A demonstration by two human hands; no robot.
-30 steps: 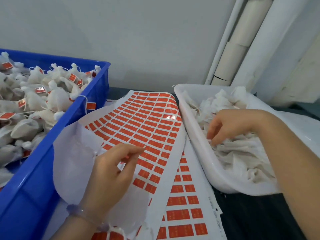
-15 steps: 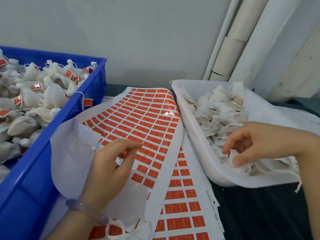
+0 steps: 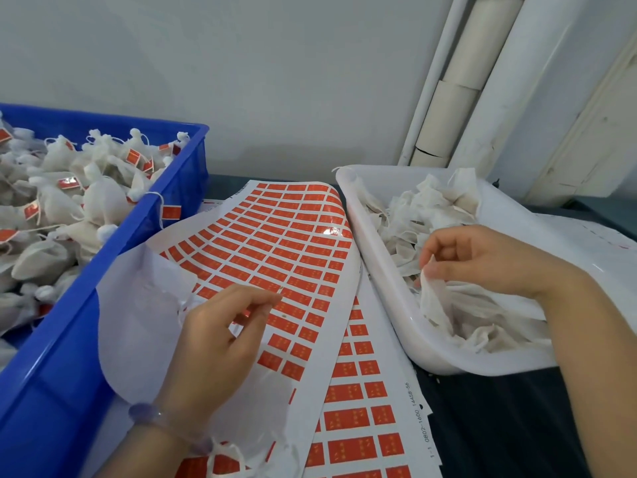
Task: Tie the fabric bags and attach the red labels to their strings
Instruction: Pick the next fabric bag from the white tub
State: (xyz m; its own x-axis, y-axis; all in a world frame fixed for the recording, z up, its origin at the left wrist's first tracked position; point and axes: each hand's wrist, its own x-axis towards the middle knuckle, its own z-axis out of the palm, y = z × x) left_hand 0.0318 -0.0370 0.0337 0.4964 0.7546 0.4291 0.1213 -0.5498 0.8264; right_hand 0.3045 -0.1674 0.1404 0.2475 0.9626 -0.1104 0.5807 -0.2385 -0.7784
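A: Which step is this?

B: The start of a round, I judge: fetching a bag. The right hand (image 3: pixel 482 260) is down in the white tray (image 3: pixel 379 270). Its thumb and forefinger pinch the top of one loose bag (image 3: pixel 435 305) on the near end of the untied heap, and the edge is pulled up a little.

A: And the other?

B: The left hand (image 3: pixel 220 339) hovers over the sheet (image 3: pixel 293 243) of red labels, fingers curled, thumb and forefinger tips nearly meeting. Whether they nip a label, I cannot tell.

A: What does the next move call for?

B: Lifting that one bag free without dragging its neighbours and bringing it in front. Then both hands draw and knot the string, and a label follows. Finished ones lie in the blue crate (image 3: pixel 69 357) at left: tied bags (image 3: pixel 103 205) with red tags on their strings.

A: What differs from a second ago?

B: Then the right hand was rummaging farther back in the tray, gripping nothing I could make out. Half a second ago it had reached the near end, and now it has the bag's edge raised. The left hand has scarcely shifted.
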